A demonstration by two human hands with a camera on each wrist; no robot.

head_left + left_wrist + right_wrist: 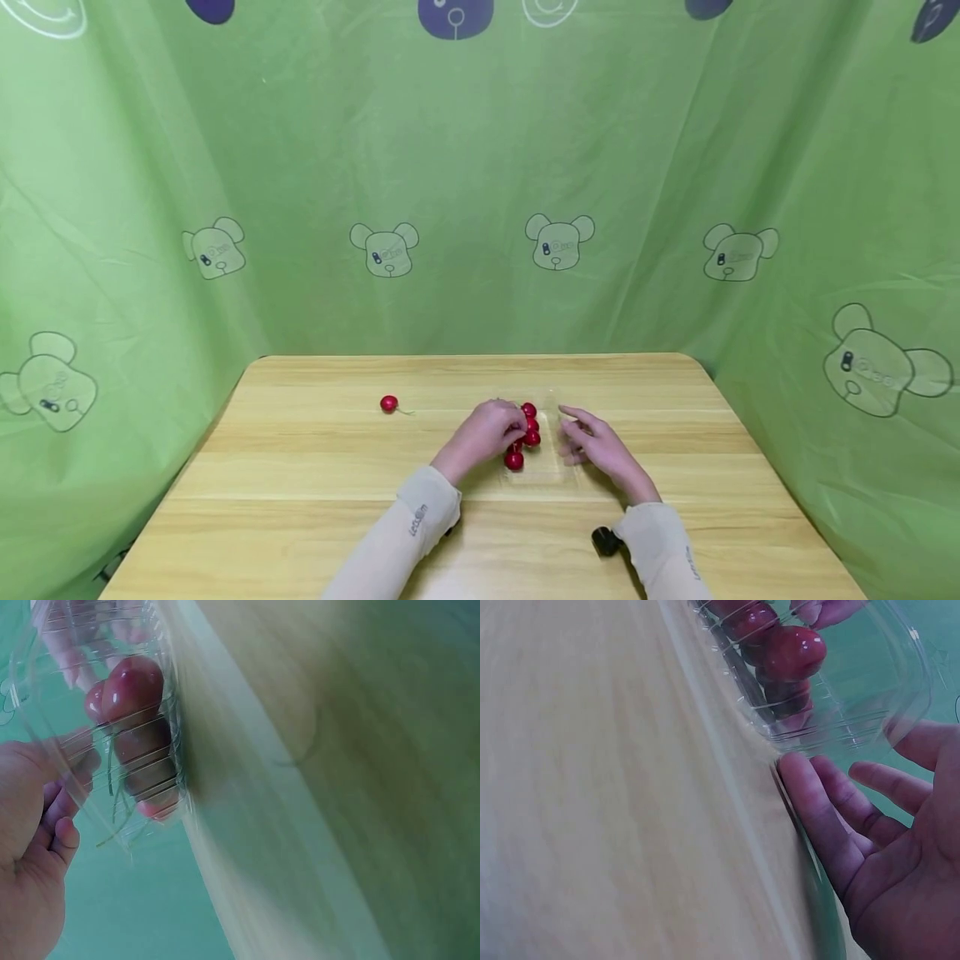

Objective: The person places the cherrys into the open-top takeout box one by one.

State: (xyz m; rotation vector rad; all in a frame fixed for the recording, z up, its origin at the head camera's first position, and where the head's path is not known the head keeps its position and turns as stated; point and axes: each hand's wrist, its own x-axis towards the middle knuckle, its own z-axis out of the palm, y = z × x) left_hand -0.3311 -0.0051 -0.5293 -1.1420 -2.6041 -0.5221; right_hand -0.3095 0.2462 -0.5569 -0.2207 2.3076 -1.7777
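Several shiny red cherries (532, 437) with thin green stems lie along the left side of a clear plastic container (551, 475). My left hand (486, 433) reaches over the container's left wall, its bent fingertips close against the cherries. Whether these fingertips pinch a cherry or a stem is hidden. In the left wrist view, the fingers (64, 832) farther from the cherries are curled in. My right hand (600, 446) is by the container's right wall with fingers spread and gently bent. In the right wrist view, its fingertips (795, 766) lie close beside the container's outside; contact is unclear.
A single cherry (388, 404) with its stem lies on the wooden table (315, 483), left of the container. Green curtain (472, 150) printed with bear heads surrounds the table at the back and both sides. A black device (604, 542) is by the right wrist.
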